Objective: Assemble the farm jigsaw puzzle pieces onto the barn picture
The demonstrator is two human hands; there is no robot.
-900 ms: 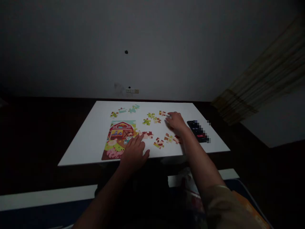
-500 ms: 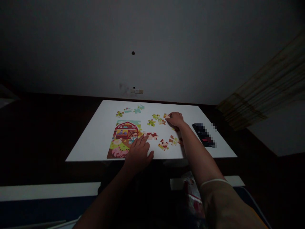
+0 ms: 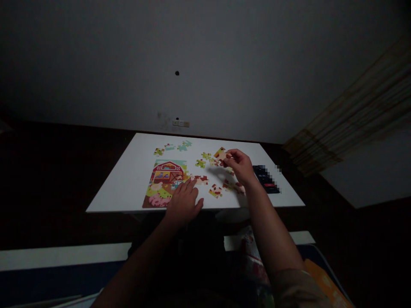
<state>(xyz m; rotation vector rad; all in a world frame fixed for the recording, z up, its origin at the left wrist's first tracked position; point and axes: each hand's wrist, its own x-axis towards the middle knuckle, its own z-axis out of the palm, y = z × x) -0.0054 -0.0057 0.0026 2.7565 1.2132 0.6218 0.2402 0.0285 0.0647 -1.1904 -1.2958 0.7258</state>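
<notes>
My right hand [image 3: 239,164] pinches a jigsaw puzzle piece [image 3: 221,155] with yellow, cream and brown print, raised above the table with a shadow below it. My left hand [image 3: 183,200] lies flat, fingers stretched out, on the right edge of the partly joined farm puzzle [image 3: 169,179], which shows a red barn and pink pigs. Just beyond its fingertips a brown-and-white cow piece [image 3: 201,179] touches the puzzle's right side. A loose piece with brown patches [image 3: 215,191] lies to the right of that hand. Green pieces [image 3: 201,163] lie left of the raised piece.
The white table [image 3: 115,184] stands near a grey wall. Pale blue pieces [image 3: 183,146] and a green piece [image 3: 158,151] lie beyond the puzzle. More pieces [image 3: 228,185] lie partly under my right wrist. A dark phone-like object [image 3: 266,179], partly pixelated, lies at the right.
My right hand has lifted the puzzle piece off the table and tilted it up. The left hand stays on the puzzle. The whole view has shifted slightly.
</notes>
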